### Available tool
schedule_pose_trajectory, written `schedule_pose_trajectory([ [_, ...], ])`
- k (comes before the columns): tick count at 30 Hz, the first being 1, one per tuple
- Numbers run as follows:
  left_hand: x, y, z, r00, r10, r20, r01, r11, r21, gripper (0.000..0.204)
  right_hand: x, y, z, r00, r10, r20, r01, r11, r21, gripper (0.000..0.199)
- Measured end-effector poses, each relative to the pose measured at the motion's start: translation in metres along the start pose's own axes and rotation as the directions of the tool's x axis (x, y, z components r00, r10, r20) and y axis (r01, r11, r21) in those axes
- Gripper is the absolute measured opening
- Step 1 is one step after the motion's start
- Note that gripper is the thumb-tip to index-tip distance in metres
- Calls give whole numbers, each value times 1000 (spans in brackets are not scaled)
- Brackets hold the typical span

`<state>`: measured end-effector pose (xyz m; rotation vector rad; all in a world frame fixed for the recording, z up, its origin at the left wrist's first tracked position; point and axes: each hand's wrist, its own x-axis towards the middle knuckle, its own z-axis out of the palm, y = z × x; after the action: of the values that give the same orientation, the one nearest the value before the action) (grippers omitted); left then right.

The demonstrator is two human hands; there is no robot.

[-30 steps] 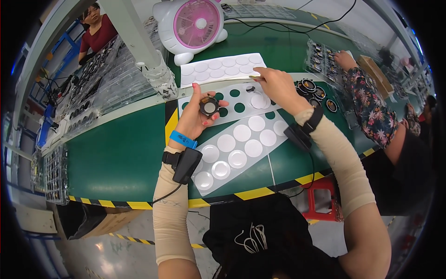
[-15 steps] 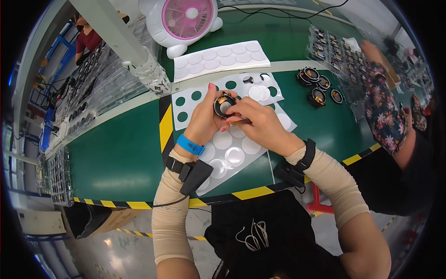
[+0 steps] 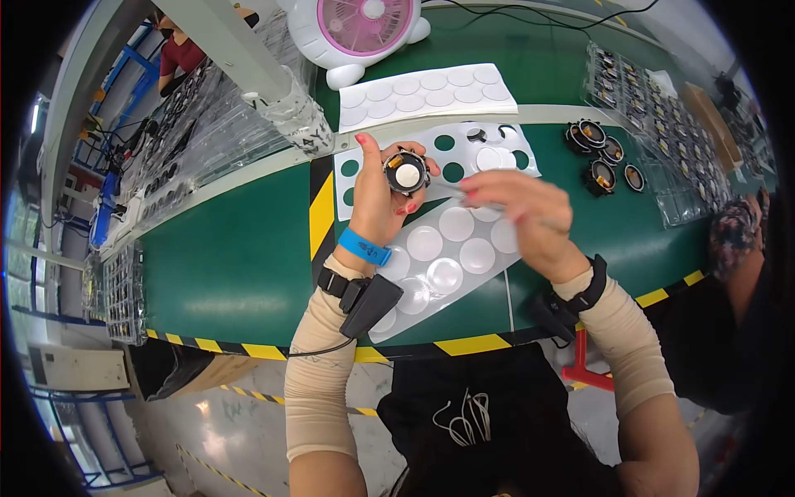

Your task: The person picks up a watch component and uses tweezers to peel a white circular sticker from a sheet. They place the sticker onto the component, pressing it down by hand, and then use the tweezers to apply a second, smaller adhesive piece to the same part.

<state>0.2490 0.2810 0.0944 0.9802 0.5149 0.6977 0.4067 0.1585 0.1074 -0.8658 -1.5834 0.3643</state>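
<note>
My left hand (image 3: pixel 374 199) is closed round a round black watch-like housing (image 3: pixel 397 184), held face-up above the table. A pale disc (image 3: pixel 407 175) sits in its middle, with a gold-coloured strip beside it. To the right, my right hand (image 3: pixel 538 211) is smeared by motion. Its fingertips seem pinched together, and a faint thin streak runs from them towards the housing; what it is I cannot make out. Under both hands lies a clear sheet (image 3: pixel 458 286) of round white stickers. Behind it is a white sheet (image 3: pixel 460 153) with round holes and some loose discs.
Several black round housings (image 3: pixel 602 176) stand to the right, beside a clear tray (image 3: pixel 654 108) full of parts. Another white sticker sheet (image 3: pixel 464 95) and a pink-and-white fan (image 3: pixel 368 29) are at the back. A post (image 3: pixel 240 74) rises at left. Another person's arm (image 3: pixel 733 240) is at far right.
My right hand has drawn away from the housing to the right, where it held a thin brownish tool against it. The pale disc now shows uncovered. The whole view has shifted slightly.
</note>
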Motion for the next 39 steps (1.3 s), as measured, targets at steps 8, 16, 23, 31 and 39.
schedule_pose_trajectory([
  [8, 0, 2, 5, 999, -10, -38, 11, 1000, 25, 72, -1, 2, 14, 983, -78, 169, 111, 973, -200, 28],
  [16, 0, 1, 4, 1000, -18, -18, 18, 999, 39, 71, -3, 3, 16, 979, -102, 178, 143, 961, -235, 25],
  [23, -1, 0, 5, 1000, -13, -25, 14, 999, 36, 70, -4, 5, 18, 978, -122, 168, 163, 951, -261, 21],
  [31, -1, -3, 9, 999, -50, -17, 50, 998, 26, 70, -6, 4, 18, 972, -177, 157, 223, 905, -362, 20],
  [39, -1, -1, 6, 995, -69, 66, 67, 997, 27, 71, 2, -2, 0, 981, -183, -59, 149, 917, -371, 19],
])
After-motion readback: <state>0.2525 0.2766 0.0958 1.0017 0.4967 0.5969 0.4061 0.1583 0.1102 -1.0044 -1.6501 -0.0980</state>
